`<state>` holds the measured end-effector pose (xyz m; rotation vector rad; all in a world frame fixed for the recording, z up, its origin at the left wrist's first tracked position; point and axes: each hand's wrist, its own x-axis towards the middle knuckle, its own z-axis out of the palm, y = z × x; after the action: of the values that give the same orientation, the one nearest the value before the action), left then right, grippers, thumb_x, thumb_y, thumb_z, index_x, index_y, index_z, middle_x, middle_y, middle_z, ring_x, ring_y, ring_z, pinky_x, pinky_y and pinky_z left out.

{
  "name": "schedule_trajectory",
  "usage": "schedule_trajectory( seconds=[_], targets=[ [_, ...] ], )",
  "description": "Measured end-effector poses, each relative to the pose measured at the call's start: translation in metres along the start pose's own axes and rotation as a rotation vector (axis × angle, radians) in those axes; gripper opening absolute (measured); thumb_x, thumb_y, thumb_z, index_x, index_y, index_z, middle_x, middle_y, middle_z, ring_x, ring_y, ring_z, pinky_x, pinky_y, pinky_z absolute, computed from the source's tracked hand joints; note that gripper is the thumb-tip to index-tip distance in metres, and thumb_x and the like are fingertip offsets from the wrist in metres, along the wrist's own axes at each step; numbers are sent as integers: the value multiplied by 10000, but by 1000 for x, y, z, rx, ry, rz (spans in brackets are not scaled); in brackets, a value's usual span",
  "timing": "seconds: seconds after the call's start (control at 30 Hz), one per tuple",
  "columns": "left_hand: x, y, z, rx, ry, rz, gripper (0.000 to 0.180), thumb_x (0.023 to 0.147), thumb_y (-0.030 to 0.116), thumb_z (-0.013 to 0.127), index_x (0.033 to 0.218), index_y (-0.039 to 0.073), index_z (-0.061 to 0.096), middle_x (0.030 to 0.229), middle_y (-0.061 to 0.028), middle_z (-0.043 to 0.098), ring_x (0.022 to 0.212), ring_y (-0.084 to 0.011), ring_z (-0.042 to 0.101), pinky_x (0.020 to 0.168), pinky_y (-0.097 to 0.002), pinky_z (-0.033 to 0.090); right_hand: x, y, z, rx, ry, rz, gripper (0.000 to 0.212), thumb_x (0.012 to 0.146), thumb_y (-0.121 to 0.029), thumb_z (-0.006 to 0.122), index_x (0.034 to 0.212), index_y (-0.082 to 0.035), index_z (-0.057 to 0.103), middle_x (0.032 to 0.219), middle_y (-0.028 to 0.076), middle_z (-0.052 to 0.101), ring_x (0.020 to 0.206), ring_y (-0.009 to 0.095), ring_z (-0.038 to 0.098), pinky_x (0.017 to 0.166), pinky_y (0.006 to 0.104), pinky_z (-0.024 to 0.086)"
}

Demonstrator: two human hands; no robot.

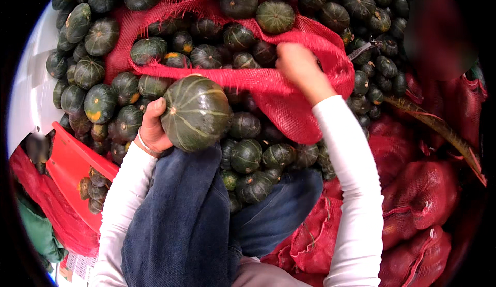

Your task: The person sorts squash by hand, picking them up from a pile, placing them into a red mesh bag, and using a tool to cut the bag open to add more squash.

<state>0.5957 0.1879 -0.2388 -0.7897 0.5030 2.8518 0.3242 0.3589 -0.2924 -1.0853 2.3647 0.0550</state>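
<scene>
A large dark green squash (196, 113) with pale stripes is in my left hand (153, 127), which grips it from its left side above my knee. Its far side hides most of my fingers. Farther right, my right hand (298, 65) is closed on the edge of a red mesh sack (281, 106). The sack's mouth spreads wide, and several green squashes (205, 56) show within its rim. One paler striped squash (275, 16) rests against the far rim.
Heaped squashes (248, 156) surround the sack and reach my legs. Filled red mesh sacks (421, 194) lie at the right. A red plastic tub (77, 157) stands at the left, near a white panel (36, 75). A long brownish strip (439, 124) slants across the right side.
</scene>
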Motion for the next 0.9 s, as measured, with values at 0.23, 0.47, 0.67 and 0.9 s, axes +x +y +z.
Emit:
schedule_trajectory(
  seconds=[0.23, 0.47, 0.67, 0.9],
  targets=[
    [16, -3, 11, -61, -132, -2, 742, 805, 412, 622, 1375, 22, 348, 1360, -173, 443, 1240, -314, 453, 1063, -460, 339, 42, -3, 85, -292, 546, -128, 175, 671, -36, 607, 846, -45, 600, 837, 161, 630, 740, 311, 634, 668, 421, 514],
    [11, 0, 6, -100, -5, 110, 873, 750, 538, 674, 1402, 82, 316, 1415, -173, 369, 1252, -355, 428, 997, -602, 361, 52, -16, 41, -90, 78, -10, 380, 570, -303, 777, 858, -90, 651, 854, 131, 676, 788, 289, 671, 702, 407, 538],
    [4, 9, -3, -263, -86, 126, 831, 751, 646, 562, 1375, 131, 374, 1372, -138, 420, 1225, -334, 448, 934, -566, 411, 2, 21, 1, 1060, -32, -139, 669, 647, -228, 743, 1230, -24, 486, 1131, 140, 593, 1050, 250, 574, 925, 366, 455],
    [26, 13, 13, -247, 17, 130, 816, 779, 679, 463, 1388, 147, 352, 1429, -121, 368, 1317, -292, 353, 1076, -533, 252, -102, -69, -11, 2090, -48, -50, 565, 866, -190, 623, 1358, -69, 374, 1267, 94, 490, 1137, 207, 489, 914, 367, 467]
  ],
)
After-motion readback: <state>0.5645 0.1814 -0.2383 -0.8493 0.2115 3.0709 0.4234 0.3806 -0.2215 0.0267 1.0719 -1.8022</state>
